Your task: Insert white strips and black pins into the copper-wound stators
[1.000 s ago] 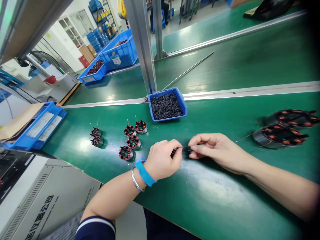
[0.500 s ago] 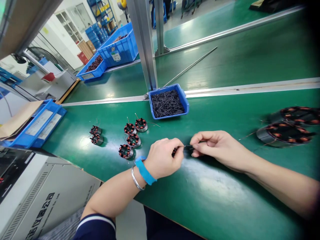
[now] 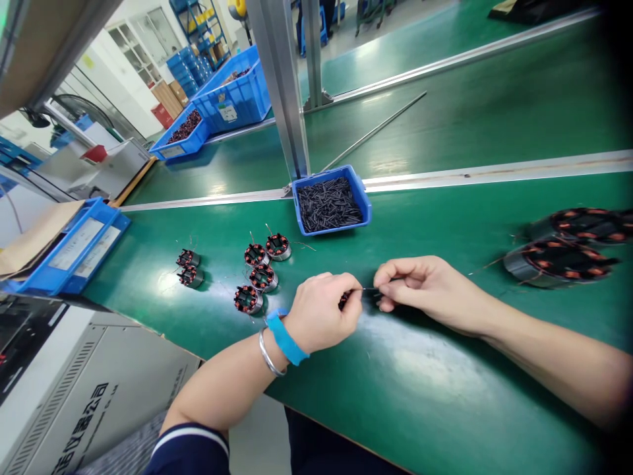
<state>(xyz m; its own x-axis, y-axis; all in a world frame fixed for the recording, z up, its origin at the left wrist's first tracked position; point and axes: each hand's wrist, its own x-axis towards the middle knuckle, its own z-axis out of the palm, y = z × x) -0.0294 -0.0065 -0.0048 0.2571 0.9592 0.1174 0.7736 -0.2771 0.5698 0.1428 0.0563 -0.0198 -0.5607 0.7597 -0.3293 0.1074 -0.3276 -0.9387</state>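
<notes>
My left hand (image 3: pixel 324 310), with a blue band and a silver bangle at its wrist, is closed round a copper-wound motor stator (image 3: pixel 344 300), mostly hidden by the fingers. A thin wire end juts out toward the right. My right hand (image 3: pixel 420 287) pinches a thin black sleeve (image 3: pixel 372 292) between thumb and fingertips, in line with that wire; whether the wire is inside it I cannot tell. Beyond both hands stands a blue bin (image 3: pixel 332 229) full of short black sleeves (image 3: pixel 329 203). To the left sit several more stators (image 3: pixel 264 278) with loose wire ends.
Large-looking stators (image 3: pixel 558 262) stand at the right edge. Two others (image 3: pixel 190 276) lie farther left, near a blue document tray (image 3: pixel 93 247). A metal post (image 3: pixel 281 92) rises behind the bin, and a thin rod (image 3: pixel 376 132) lies past the rail. Blue crates (image 3: pixel 235 95) stand at the back.
The view has shifted very slightly. Both hands keep almost the same position and the same holds.
</notes>
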